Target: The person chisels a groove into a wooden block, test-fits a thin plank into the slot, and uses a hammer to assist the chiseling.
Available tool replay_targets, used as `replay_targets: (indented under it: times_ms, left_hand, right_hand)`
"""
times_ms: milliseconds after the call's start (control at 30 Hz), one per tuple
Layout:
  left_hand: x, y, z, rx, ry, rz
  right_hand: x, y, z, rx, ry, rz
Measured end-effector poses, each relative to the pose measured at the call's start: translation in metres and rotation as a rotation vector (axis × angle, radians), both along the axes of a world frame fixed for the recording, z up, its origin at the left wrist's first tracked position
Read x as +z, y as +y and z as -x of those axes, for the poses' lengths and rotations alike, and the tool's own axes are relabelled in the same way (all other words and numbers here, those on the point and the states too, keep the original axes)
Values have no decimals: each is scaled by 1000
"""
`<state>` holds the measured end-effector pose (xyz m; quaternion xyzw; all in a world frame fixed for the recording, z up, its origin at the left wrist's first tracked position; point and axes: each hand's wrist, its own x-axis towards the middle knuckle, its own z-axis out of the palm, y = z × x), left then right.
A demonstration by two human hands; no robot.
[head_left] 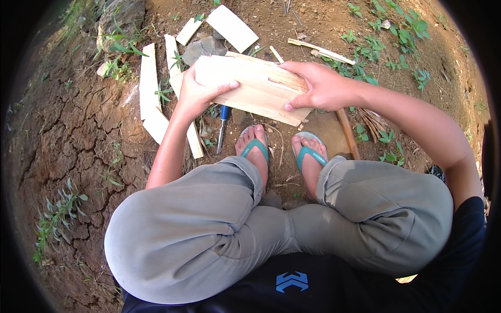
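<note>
Both of my hands grip a broad, pale wooden board (pixel 250 86), held tilted above the ground in front of my feet. My left hand (pixel 201 94) clasps its left end, thumb lying on the upper face and fingers hidden behind. At the right end, my right hand (pixel 318 86) holds it with the thumb near the lower edge and the fingers over the top edge. The board's right end is splintered and rough. Under its lower left edge, a chisel with a blue handle (pixel 225 112) rests on the ground, its metal blade pointing toward me.
Pale wood strips (pixel 148 83) lie on the left, and a flat wood piece (pixel 232 27) lies beyond the board near grey stones (pixel 203 48). A brown wooden stick (pixel 347 133) is beside my right foot. A large rock (pixel 122 23) sits far left; green weeds (pixel 409 31) grow far right.
</note>
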<state>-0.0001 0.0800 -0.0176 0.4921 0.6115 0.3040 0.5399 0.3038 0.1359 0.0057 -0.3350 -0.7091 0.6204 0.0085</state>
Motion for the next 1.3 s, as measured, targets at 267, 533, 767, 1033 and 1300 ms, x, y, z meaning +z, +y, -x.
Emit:
replay_targets:
  times_ms: [267,533,767,1033,1300]
  left_hand:
    - [-10,-49,-32,38,-136,131]
    - [-20,-68,-35,-12,-327,276]
    - [-27,-83,-40,-29,-259,183]
    - [-17,-87,-47,-52,-255,225]
    - [-15,-83,-51,-52,-316,224]
  right_hand:
    - [19,3,-18,141,-17,447]
    - [12,-15,-25,250,-145,239]
    - [9,-24,-29,322,-199,171]
    - [-17,4,-24,376,-238,600]
    - [-85,44,-7,81,-380,-310]
